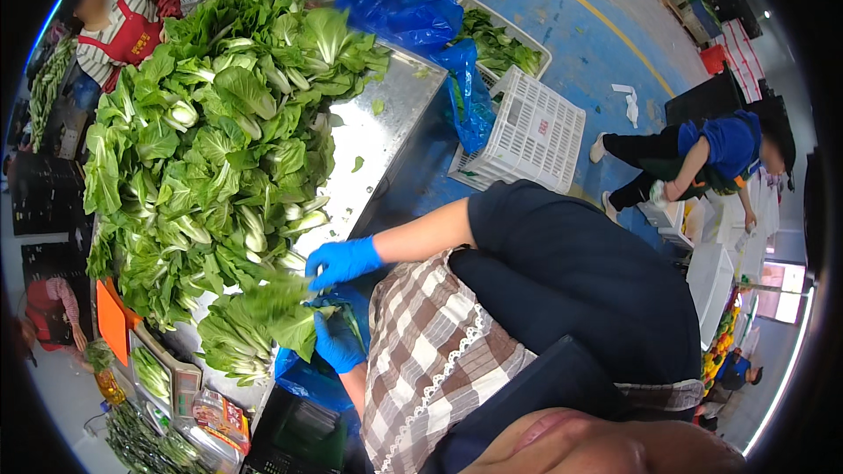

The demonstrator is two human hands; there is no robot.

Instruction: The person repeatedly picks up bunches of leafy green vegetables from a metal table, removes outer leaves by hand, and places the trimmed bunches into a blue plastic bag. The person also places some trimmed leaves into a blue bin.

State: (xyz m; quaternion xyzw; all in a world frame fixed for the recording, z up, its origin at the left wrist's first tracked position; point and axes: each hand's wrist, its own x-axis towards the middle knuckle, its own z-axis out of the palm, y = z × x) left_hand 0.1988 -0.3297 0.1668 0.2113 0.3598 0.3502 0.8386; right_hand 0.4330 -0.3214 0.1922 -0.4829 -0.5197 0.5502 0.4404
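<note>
A large heap of leafy green cabbages (217,145) with pale stalks covers a metal table (369,125). My left hand (339,342), in a blue glove, holds a leafy green (296,329) at the table's near edge. Just above it, my right hand (342,263), also blue-gloved, has curled fingers beside motion-blurred leaves; whether it grips them is unclear. A small bunch of greens (234,342) lies on the table left of my left hand. Under my hands hangs an opened blue plastic bag (309,382), partly hidden by my left hand.
A scale (186,385) and a packaged item (220,415) sit at the lower left, beside an orange board (112,322). Beyond the table's right end are a blue bag (402,13), a white crate (537,131) and a crate of greens (507,39). Several people are around, one in a red apron.
</note>
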